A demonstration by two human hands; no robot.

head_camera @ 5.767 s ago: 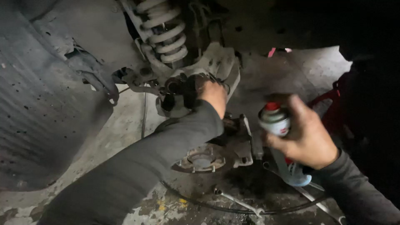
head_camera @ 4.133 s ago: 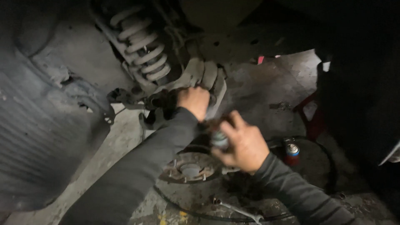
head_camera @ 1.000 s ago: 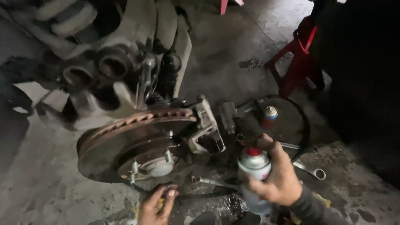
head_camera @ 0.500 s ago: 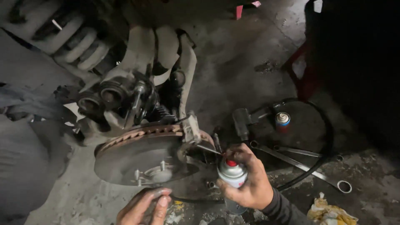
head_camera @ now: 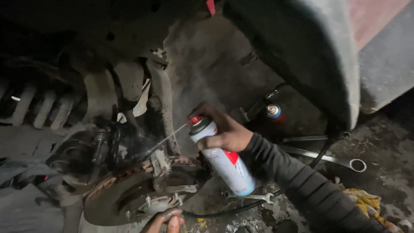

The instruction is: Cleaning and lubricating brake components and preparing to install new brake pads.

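My right hand point(head_camera: 224, 131) grips a white spray can point(head_camera: 224, 159) with a red nozzle and a thin straw pointed left at the brake caliper point(head_camera: 112, 144). A faint mist hangs around the straw's tip. Below the caliper lies the rusty brake disc point(head_camera: 129, 194) with its wheel studs. My left hand point(head_camera: 166, 221) shows only as fingertips at the bottom edge, touching the lower rim of the hub. A coil spring point(head_camera: 34, 110) stands in the dark at the left.
A second spray can point(head_camera: 273, 111) stands on the floor behind. Long wrenches point(head_camera: 327, 157) and a small spanner point(head_camera: 254, 197) lie on the dirty concrete, with a black hose and a yellow rag point(head_camera: 366, 200) at the right. The dark wheel-arch body point(head_camera: 310, 56) looms above.
My view has moved closer and lower. My right hand has raised the can and aimed its straw at the caliper, with mist now showing. My left hand stays at the hub's lower edge.
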